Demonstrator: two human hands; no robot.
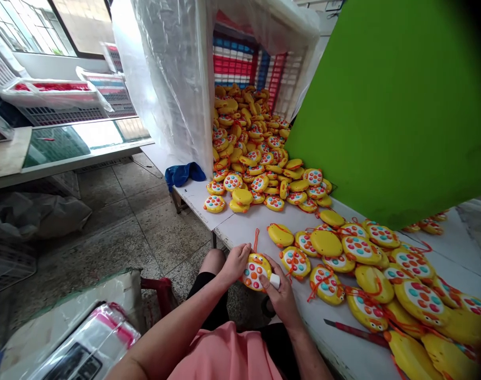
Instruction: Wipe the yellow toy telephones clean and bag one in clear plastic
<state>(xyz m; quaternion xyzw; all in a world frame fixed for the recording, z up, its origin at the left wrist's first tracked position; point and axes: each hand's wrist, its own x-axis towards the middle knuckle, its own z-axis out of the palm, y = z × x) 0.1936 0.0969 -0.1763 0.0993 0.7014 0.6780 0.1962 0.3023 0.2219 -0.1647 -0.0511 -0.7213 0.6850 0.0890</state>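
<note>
A round yellow duck-faced toy with colored buttons is held above my lap, at the table's near edge. Its white button face is turned up, and a thin orange cord loop rises from its top. My left hand is closed on the toy's left edge. On the other side my right hand grips the right edge, thumb on the front. A small white block sits at that thumb; whether it is pinched or worn there I cannot tell.
Many similar toys cover the table to the right. More spill from a plastic-lined crate on its side. A large green board stands at right. A red-handled cutter and blue cloth lie on the tabletop.
</note>
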